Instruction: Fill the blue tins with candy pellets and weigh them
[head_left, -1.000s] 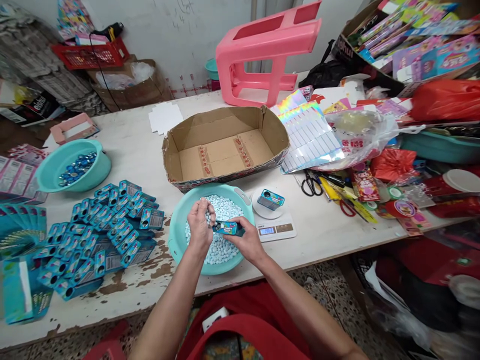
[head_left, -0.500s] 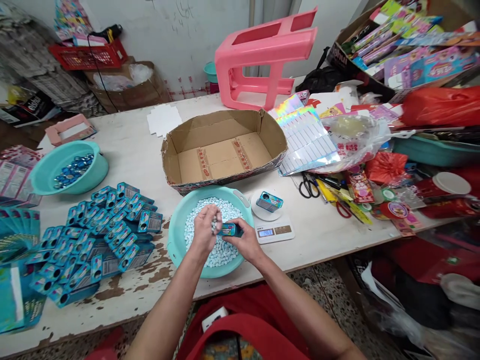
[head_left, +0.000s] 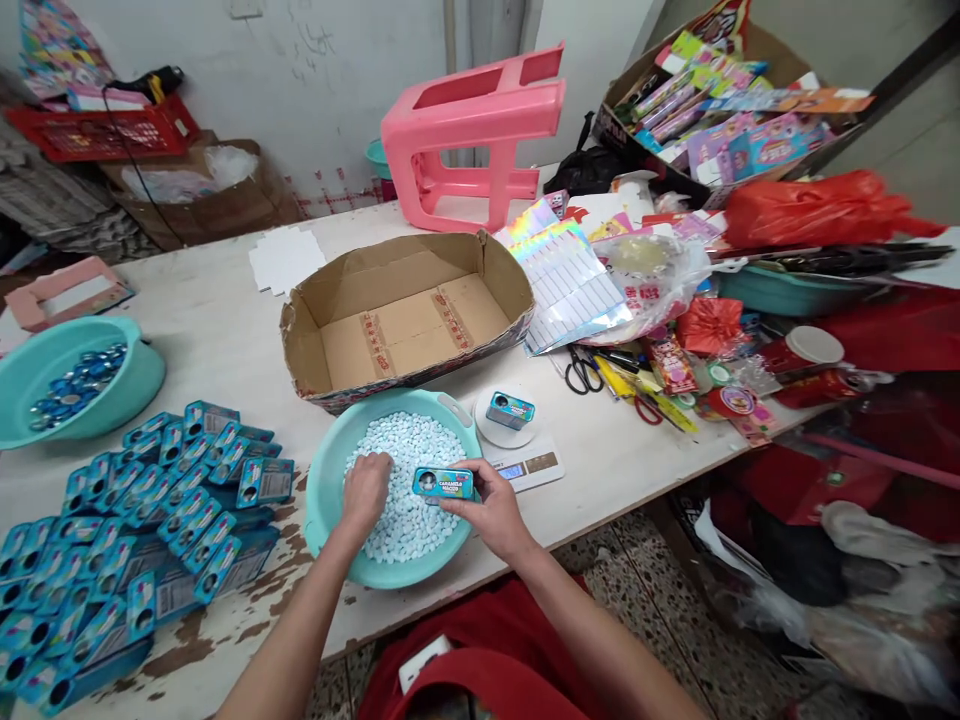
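Observation:
My right hand holds a small blue candy box level above a teal basin filled with pale blue candies. My left hand reaches down into those candies, fingers curled among them. Just right of the basin stands a small white scale with another blue candy box resting on its round pan.
A heap of blue boxes covers the table at the left, beside a second teal basin of blue caps. An open cardboard tray lies behind the basin. Scissors, packets and red bags crowd the right; a pink stool lies at the back.
My left hand has dropped from the mouth of the box down into the candies. The right hand has turned the box so its printed face shows. The camera has shifted right.

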